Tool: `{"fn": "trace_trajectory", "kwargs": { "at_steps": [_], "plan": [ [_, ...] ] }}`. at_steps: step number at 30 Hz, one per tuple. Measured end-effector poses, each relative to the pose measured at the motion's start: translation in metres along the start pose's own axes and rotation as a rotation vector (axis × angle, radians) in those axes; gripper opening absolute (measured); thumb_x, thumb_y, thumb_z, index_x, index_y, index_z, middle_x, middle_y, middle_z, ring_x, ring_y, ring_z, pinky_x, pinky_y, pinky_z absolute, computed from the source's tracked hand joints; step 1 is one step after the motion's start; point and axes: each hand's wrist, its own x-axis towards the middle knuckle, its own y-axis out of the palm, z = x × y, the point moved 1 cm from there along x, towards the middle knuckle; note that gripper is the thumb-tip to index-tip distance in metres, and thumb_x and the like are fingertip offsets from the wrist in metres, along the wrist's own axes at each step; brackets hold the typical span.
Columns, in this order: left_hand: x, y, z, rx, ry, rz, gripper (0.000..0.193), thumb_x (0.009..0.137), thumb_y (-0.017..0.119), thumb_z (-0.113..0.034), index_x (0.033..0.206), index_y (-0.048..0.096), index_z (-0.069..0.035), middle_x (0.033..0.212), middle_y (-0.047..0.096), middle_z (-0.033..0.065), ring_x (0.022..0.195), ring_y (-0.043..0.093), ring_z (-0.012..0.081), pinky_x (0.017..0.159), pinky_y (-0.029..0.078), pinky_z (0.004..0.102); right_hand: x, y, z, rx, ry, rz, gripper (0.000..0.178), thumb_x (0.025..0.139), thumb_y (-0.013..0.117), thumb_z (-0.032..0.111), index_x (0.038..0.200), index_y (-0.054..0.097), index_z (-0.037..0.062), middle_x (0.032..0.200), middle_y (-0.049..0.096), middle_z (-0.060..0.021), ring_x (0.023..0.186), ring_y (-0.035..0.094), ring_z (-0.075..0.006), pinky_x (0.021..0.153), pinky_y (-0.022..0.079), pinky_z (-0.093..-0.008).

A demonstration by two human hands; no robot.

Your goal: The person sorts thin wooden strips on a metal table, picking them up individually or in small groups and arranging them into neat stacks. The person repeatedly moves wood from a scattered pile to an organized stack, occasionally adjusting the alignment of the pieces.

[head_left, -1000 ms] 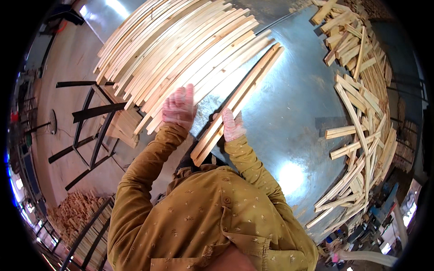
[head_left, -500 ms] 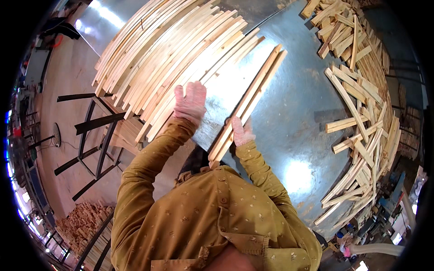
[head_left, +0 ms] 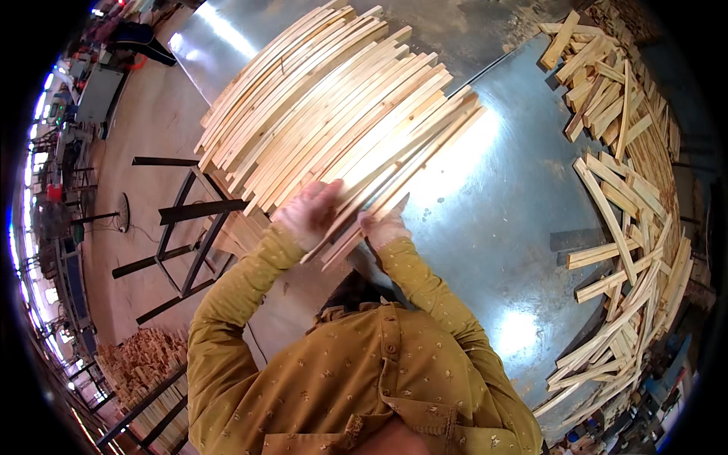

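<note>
We have both bare hands in close at the near ends of the timber now — the left hand [head_left: 309, 214] sits over the lower ends of the strip row [head_left: 326, 114], knuckles up, fingers bent, and we cannot tell from the blur whether it is clasping a strip or only pressing on one. Just beside it, the right hand [head_left: 384, 230] is closed narrowly on the loose strips [head_left: 425, 161], its thumb bent over their near side. We find those loose strips along the right-hand border of the row, slanting up and away from the person, their lower ends poking out between the two hands toward the shirt [head_left: 356, 364]. Beneath it all we have the shiny metal table [head_left: 485, 227], light glaring off its surface, and over to our right a jumbled heap of offcuts [head_left: 603, 254] lies along the far side, well apart from the hands. To our left we spot a black metal frame [head_left: 201, 211] just beyond the row's lower ends, a standing fan [head_left: 123, 213] farther out, and a dense bundle of sticks [head_left: 144, 360] down in the lower corner.
</note>
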Motion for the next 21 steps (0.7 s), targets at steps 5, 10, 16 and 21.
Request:
{"fn": "trace_trajectory", "kwargs": {
  "at_steps": [5,10,16,21],
  "plan": [
    [0.019,-0.059,0.044,0.130,0.158,-0.245,0.055,0.086,0.059,-0.007,0.139,0.048,-0.004,0.108,0.059,0.0170,0.097,0.061,0.0351,0.082,0.053,0.0436,0.017,-0.013,0.008,-0.218,-0.075,-0.029,0.095,0.088,0.057,0.053,0.147,0.005,-0.0008,0.133,0.056,-0.0277,0.125,0.055,-0.0358,0.108,0.041,-0.0385],
    [0.055,-0.049,0.129,0.815,-0.087,-0.420,0.058,0.093,0.050,-0.027,0.147,0.038,-0.010,0.136,0.047,0.0169,0.117,0.052,0.0323,0.096,0.048,0.0440,0.021,-0.025,-0.026,-0.324,-0.263,0.061,0.092,0.091,0.047,0.070,0.145,0.038,-0.0026,0.137,0.052,-0.0298,0.127,0.052,-0.0377,0.106,0.043,-0.0437],
    [0.073,-0.033,0.109,1.494,-0.471,-0.449,0.067,0.100,0.045,-0.042,0.158,0.021,-0.019,0.160,0.028,0.0153,0.135,0.045,0.0284,0.093,0.053,0.0427,0.022,-0.156,-0.158,-0.388,-0.644,-0.359,0.057,0.099,0.045,0.033,0.148,0.037,0.0042,0.123,0.062,-0.0235,0.116,0.060,-0.0351,0.101,0.049,-0.0429],
    [0.078,0.062,-0.070,0.011,0.086,-0.643,0.072,0.096,0.061,-0.034,0.155,0.028,-0.008,0.153,0.034,0.0229,0.136,0.042,0.0358,0.106,0.043,0.0449,-0.012,-0.415,-0.281,-0.744,-0.279,-1.192,0.036,0.091,0.060,0.025,0.122,0.055,0.0071,0.126,0.059,-0.0124,0.112,0.060,-0.0344,0.090,0.051,-0.0400]
  ]
}}
